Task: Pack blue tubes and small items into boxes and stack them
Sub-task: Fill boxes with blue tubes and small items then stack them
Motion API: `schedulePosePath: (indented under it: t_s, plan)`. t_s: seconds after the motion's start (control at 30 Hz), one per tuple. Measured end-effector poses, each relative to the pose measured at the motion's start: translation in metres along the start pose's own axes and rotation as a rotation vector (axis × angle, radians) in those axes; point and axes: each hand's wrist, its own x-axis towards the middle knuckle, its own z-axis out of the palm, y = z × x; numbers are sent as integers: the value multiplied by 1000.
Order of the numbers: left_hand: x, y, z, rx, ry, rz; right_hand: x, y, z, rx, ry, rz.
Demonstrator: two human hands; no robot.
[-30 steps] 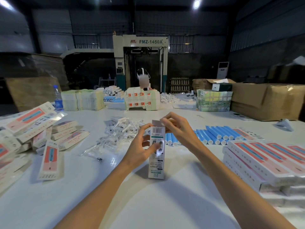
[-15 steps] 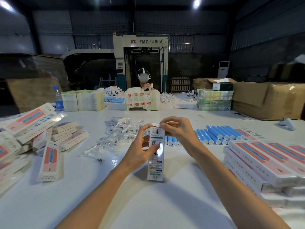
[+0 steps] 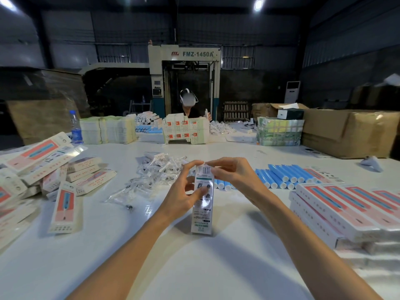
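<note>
- Bare surface is lying open in front of the box, between loose boxes on the left and a stack of boxes at the right edge.
- The left hand is gripping the box's middle, and the right hand is pinching its top end. The box is standing on end at the centre, with blue tubes and bagged small items just behind.
- The top flap, raised a second ago, is now being pressed down.

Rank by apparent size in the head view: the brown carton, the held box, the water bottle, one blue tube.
brown carton
held box
water bottle
blue tube
The box sits nearest the camera and the bottle far off, so their true order is unsure.
</note>
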Motion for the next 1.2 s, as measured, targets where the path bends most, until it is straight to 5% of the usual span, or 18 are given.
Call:
schedulePosePath:
  t_s: [0.33, 0.47, 0.63, 0.8, 1.0, 1.2]
  plan:
    - [-1, -2, 4, -80, 12, -14, -15, 11, 25, -158, 180, -72]
    - [-1, -3, 4, -131, 35, -19, -37, 24, 47, 116, 157, 48]
    - [-3, -1, 6, -319, 72, -109, -49, 18, 46, 152, 1, 282]
    - [-1, 15, 17, -296, 10, -80, -79, 8, 23, 185, -49, 269]
    - [-1, 32, 56, -199, 35, -53, -115, -56, -32, -200, 240, 87]
    - [-33, 5, 80, 366, -185, -27, -154, -103, -155, -818, 400, 123]
